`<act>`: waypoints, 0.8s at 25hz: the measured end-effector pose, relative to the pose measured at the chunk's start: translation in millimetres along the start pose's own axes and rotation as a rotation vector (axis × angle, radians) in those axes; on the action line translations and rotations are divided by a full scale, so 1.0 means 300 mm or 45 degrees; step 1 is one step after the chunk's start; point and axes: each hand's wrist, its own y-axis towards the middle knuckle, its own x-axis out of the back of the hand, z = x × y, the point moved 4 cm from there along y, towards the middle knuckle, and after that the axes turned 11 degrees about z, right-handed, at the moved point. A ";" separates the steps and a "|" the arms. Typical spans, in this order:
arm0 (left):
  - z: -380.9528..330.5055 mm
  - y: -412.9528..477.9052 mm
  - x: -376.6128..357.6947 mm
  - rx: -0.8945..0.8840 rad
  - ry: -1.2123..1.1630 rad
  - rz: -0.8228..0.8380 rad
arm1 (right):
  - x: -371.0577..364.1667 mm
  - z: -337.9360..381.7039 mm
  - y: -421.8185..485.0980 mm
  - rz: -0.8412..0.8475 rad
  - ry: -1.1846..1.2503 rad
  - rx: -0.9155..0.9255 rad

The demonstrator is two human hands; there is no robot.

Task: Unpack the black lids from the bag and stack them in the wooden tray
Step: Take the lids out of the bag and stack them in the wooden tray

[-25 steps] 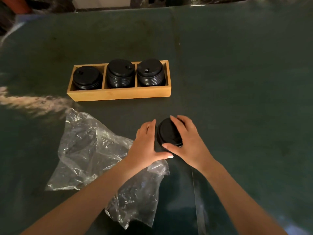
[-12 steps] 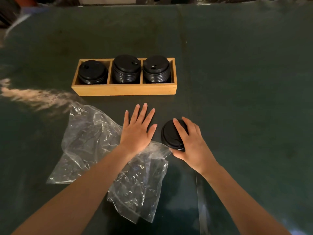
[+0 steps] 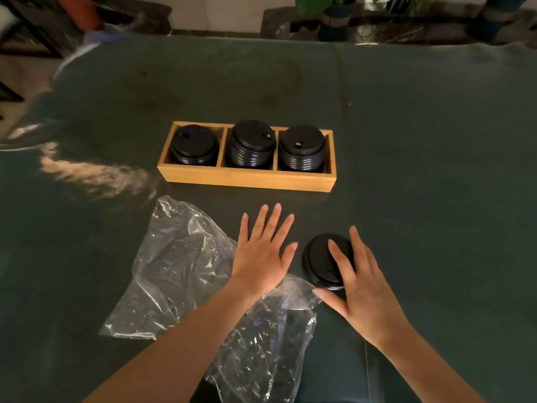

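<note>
A small stack of black lids (image 3: 318,260) rests on the dark green table in front of me, with my right hand (image 3: 359,283) wrapped over its right side, thumb at its near edge. My left hand (image 3: 261,254) lies flat with fingers spread, its heel on the crumpled clear plastic bag (image 3: 180,269). Beyond the hands stands the wooden tray (image 3: 247,179) with three compartments. A stack of black lids fills each one: left stack (image 3: 194,144), middle stack (image 3: 251,142), right stack (image 3: 302,146). The middle stack is the tallest.
The table (image 3: 436,170) is covered in dark green cloth, with a bright reflection at the left. Potted plants (image 3: 334,16) and furniture stand on the floor past the far edge.
My left hand has let go of the lid stack and flattened out on the bag. My right hand stays on the lids. The view has tilted up, showing more of the far edge.
</note>
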 end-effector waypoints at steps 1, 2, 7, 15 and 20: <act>0.003 0.000 0.000 0.000 -0.007 -0.001 | -0.003 0.000 0.000 -0.022 -0.008 -0.010; 0.003 0.000 0.000 -0.001 -0.013 -0.002 | -0.007 -0.002 -0.002 -0.047 -0.002 -0.018; 0.005 0.004 0.004 -0.006 -0.038 -0.002 | -0.005 -0.028 0.006 -0.104 0.015 0.070; 0.004 0.001 0.009 -0.009 -0.039 0.025 | 0.254 0.022 0.187 -0.396 0.443 -0.015; 0.003 -0.007 0.022 -0.006 -0.051 0.035 | 0.384 0.419 0.548 -0.383 0.327 0.353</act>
